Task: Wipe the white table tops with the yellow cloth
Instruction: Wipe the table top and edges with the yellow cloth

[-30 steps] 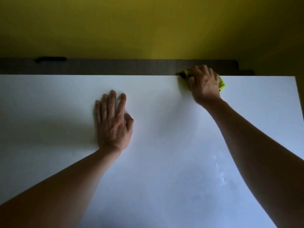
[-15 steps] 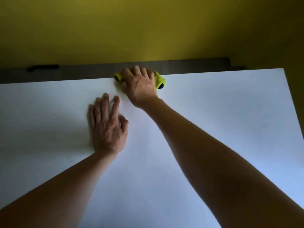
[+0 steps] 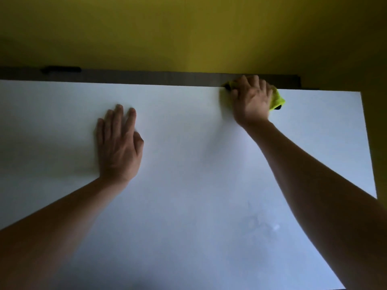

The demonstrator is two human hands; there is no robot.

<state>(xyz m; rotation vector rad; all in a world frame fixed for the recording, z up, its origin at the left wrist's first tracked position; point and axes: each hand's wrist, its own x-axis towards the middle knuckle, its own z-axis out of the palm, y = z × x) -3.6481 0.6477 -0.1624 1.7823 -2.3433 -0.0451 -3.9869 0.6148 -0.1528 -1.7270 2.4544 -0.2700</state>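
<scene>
The white table top (image 3: pixel 188 195) fills most of the head view. My right hand (image 3: pixel 252 101) is at its far edge, right of centre, fingers curled over the bunched yellow cloth (image 3: pixel 277 100) and holding it down on the surface. Most of the cloth is hidden under that hand; a bright corner with a dark tag sticks out to the right. My left hand (image 3: pixel 119 143) lies flat on the table left of centre, fingers straight and slightly spread, holding nothing.
A dark grey strip (image 3: pixel 146 77) runs behind the table's far edge, with a slim black object (image 3: pixel 60 69) on it at the left. A yellow wall (image 3: pixel 188 28) rises behind. The table's right edge (image 3: pixel 368 143) is near. Faint smears (image 3: pixel 259 222) show near the right forearm.
My right hand slid the cloth left along the far edge, close to my left hand, then back to the right. The left hand stayed flat in place.
</scene>
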